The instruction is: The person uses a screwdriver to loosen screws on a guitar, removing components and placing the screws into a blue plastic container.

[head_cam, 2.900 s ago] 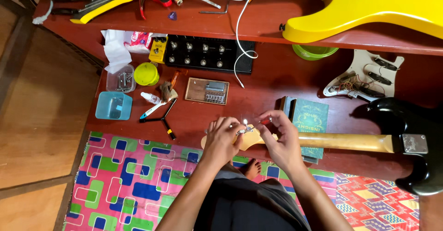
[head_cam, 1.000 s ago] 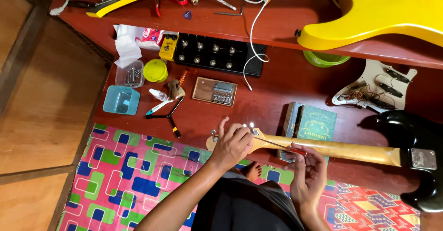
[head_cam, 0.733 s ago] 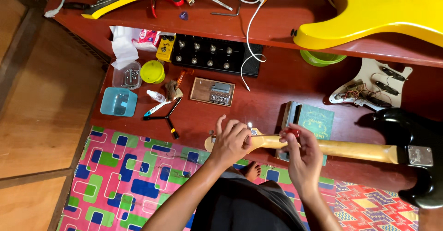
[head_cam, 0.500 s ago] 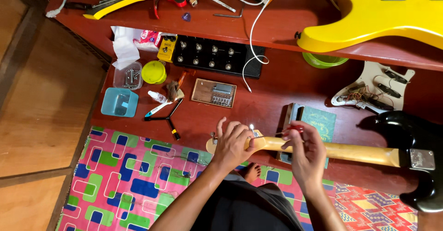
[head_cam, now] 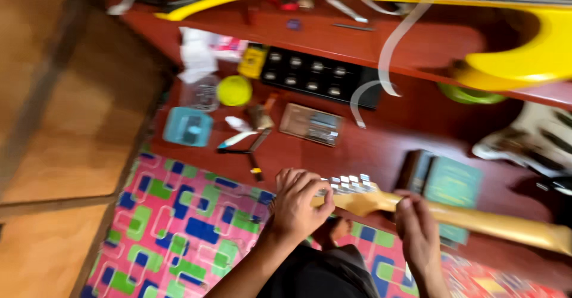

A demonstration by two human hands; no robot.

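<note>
- Pale wood is what my hands are on: the guitar neck (head_cam: pixel 476 220) runs from my lap off to the right, low across the red wooden floor (head_cam: pixel 381 149).
- My left hand (head_cam: pixel 298 206) is curled around the headstock (head_cam: pixel 357 197), fingers folded over its near end, just beside the row of silver tuning pegs (head_cam: pixel 351 183).
- My right hand (head_cam: pixel 417 238) sits on the neck a little further along, fingertips pressed down on its top edge; the blur keeps me from telling whether anything thin is pinched between them.
- A pink mat (head_cam: pixel 179 214) with green and blue blocks lies under my left arm.
- Beyond the headstock lie a small flat box (head_cam: pixel 311 124), pliers (head_cam: pixel 244 149) and a light blue tub (head_cam: pixel 188 126), all well apart from my hands.
- Further back sit a yellow round lid (head_cam: pixel 234 90) and a black pedal board (head_cam: pixel 316 77) with rows of knobs.
- A teal book (head_cam: pixel 453 185) lies just behind the neck, near my right hand.
- A yellow guitar body (head_cam: pixel 524 60) rests on the raised ledge at the top.
</note>
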